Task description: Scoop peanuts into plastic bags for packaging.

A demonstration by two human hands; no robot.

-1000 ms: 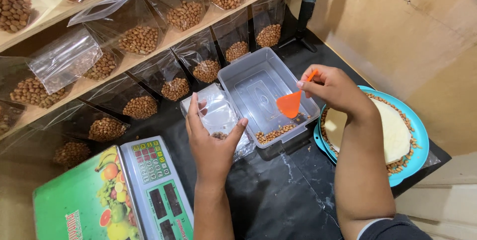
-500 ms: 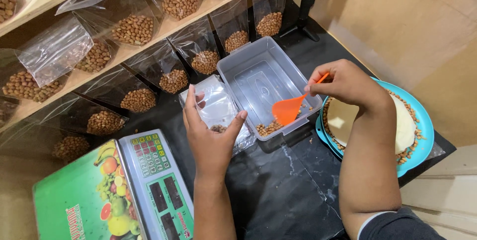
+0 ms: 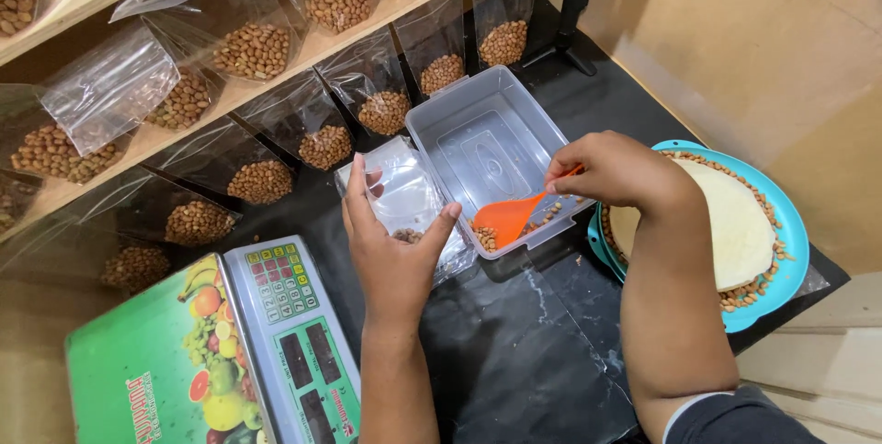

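My left hand (image 3: 390,247) holds a small clear plastic bag (image 3: 404,191) upright on the black counter, with a few peanuts at its bottom. My right hand (image 3: 616,168) grips an orange plastic scoop (image 3: 510,215) by its handle. The scoop's blade is down in the near corner of a clear plastic tub (image 3: 491,146), among the few peanuts (image 3: 485,236) left there. The bag stands just left of the tub, touching its wall.
A green digital scale (image 3: 216,352) sits at the near left. A blue plate (image 3: 776,224) with a pale disc and peanuts lies right of the tub. Wooden shelves (image 3: 276,86) hold several peanut-filled bags. A black stand (image 3: 574,12) rises behind the tub.
My right hand has lowered the orange scoop from above the tub down into the peanuts at its near corner. The left hand has kept hold of the bag.
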